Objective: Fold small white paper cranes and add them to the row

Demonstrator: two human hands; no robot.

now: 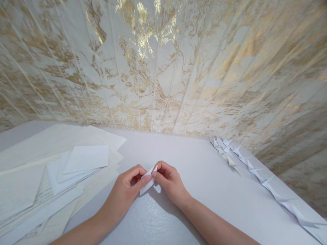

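Observation:
A small folded white paper piece (148,181) is pinched between both my hands just above the white table (204,190). My left hand (127,190) grips its lower left part with curled fingers and thumb. My right hand (168,182) pinches its upper right edge between thumb and forefinger. Part of the paper is hidden behind my fingers.
A loose pile of white paper sheets (63,170) lies to the left, with small cut rectangles (85,158) on top. A chain of folded paper units (255,173) runs along the right edge. A gold-and-white patterned wall (163,68) rises behind the table.

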